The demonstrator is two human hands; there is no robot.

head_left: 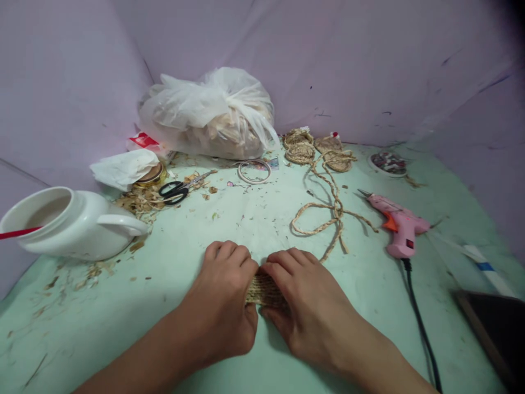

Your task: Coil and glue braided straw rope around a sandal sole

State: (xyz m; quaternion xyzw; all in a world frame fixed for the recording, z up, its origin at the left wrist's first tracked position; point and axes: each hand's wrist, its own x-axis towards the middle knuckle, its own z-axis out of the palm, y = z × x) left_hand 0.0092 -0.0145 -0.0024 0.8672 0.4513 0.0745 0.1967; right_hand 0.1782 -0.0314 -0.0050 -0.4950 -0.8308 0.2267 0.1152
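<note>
Between my two hands is a small woven piece of tan braided straw cord (266,290), mostly covered by my fingers. My left hand (227,298) is closed round its left end, fingers over the far edge and thumb at the near one. On the right end, my right hand (305,301) grips in the same way. Just beyond my right hand lies a loose, looped length of braided straw cord (337,210). A pink glue gun (404,227) lies to the right, nozzle pointing away to the left, its black cable running toward me.
Black-handled scissors (174,192) lie among shavings beside a white jug (88,224) on the left. At the back are a tied plastic bag (213,117), a ring of tape (254,172), coiled straw pieces (301,152) and a small dish (389,164). A dark flat object (492,323) sits at right.
</note>
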